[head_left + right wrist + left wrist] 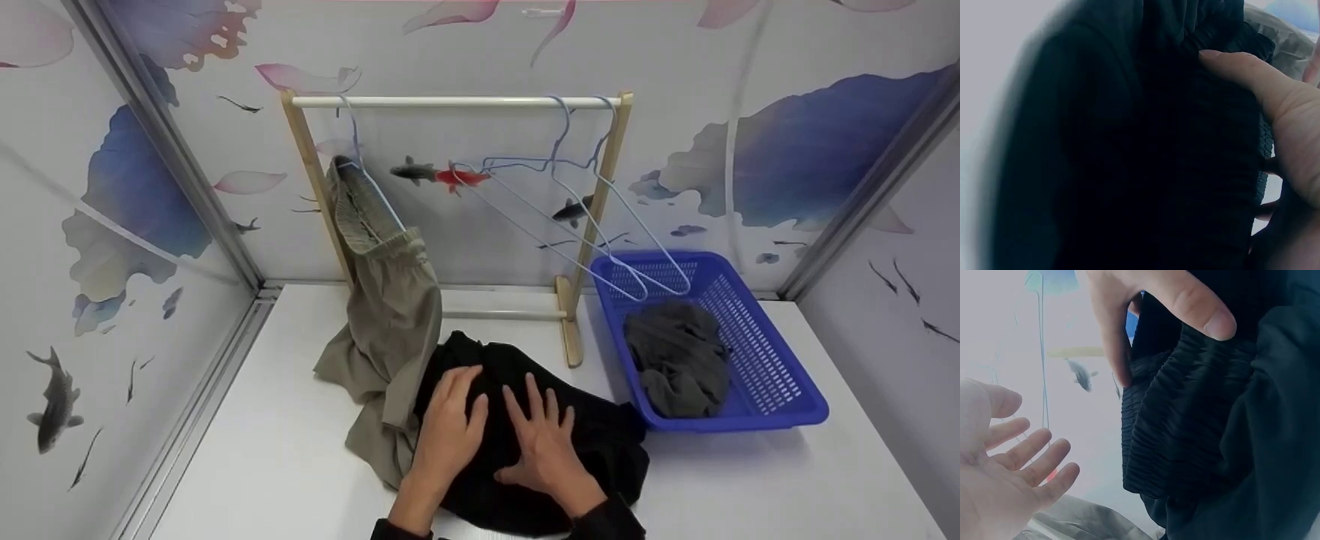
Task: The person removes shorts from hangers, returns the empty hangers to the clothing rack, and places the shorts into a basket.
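Observation:
My left hand [450,424] is over the left part of a black garment [495,502], back upward, fingers extended forward. In the left wrist view its palm [999,461] shows bare, apart from the gathered elastic waistband [1185,416]. My right hand [544,442] lies on the garment with spread, straight fingers. Its thumb rests flat on the waistband in the right wrist view, and its other fingers [1266,209] show along the band's far edge. Left of the black cloth, khaki trousers [390,300] hang from a light-blue hanger [386,201], their legs draped onto the table.
A wooden rack [307,161] with a white rail [457,102] stands at the back. Two bare wire hangers [637,214] hang at its right end, reaching over a blue plastic basket [795,390] that contains dark grey cloth [679,360]. Patterned panels enclose the white table [277,450].

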`<state>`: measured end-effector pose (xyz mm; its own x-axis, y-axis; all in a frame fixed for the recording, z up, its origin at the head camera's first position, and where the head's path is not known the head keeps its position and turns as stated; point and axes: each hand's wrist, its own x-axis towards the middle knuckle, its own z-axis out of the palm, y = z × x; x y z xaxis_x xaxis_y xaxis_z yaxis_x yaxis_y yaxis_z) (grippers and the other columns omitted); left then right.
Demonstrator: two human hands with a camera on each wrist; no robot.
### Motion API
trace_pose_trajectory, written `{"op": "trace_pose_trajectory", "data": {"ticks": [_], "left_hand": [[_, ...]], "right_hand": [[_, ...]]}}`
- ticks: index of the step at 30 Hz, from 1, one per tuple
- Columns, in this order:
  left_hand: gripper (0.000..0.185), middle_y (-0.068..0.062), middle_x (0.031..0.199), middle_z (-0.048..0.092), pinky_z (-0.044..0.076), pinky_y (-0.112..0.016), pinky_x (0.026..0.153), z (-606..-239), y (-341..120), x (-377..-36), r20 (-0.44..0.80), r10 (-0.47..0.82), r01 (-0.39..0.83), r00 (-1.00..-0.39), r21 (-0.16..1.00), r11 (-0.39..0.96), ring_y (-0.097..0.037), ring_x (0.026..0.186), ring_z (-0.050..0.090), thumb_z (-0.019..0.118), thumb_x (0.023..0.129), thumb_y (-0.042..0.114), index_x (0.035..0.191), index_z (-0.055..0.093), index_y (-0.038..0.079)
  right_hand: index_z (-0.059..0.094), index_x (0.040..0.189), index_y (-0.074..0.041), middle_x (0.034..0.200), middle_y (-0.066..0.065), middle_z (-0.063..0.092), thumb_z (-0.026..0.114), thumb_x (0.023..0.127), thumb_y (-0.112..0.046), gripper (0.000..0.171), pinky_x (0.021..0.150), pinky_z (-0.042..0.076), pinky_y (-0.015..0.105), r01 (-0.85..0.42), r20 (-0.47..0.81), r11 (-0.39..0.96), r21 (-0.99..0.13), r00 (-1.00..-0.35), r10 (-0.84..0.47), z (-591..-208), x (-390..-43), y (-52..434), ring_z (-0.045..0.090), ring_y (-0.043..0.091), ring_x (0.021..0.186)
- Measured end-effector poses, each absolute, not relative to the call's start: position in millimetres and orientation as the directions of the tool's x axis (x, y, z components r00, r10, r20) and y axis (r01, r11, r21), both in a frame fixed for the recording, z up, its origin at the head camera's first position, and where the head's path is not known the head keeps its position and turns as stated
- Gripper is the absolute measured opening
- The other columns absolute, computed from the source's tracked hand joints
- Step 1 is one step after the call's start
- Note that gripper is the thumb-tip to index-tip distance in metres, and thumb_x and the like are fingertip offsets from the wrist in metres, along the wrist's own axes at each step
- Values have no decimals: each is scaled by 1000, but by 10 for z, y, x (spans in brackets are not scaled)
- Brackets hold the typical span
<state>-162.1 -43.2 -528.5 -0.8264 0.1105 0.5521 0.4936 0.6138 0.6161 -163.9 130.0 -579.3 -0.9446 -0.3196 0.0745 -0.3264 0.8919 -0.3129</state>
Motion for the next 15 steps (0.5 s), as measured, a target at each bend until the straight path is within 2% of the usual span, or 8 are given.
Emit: {"op": "trace_pose_trajectory", "data": {"ticks": [8,15], "left_hand": [[33,-14,127,61,54,-47,97,-5288,-449,-1627,557,119,501,-822,608,616,-29,119,62,63,101,6,133,62,0],[33,-14,128,61,54,-46,98,-5295,-457,-1629,534,120,485,-837,624,613,-29,120,61,62,101,6,134,62,0]], "right_hand": [[24,165,-17,170,25,6,95,62,-60,133,107,26,83,-250,-67,935,-253,-959,-274,-5757,-1842,1265,24,63,145],[21,166,-21,171,24,3,96,58,-61,138,103,29,84,-212,-144,942,-260,-956,-255,-5774,-1963,1235,25,65,143]]}}
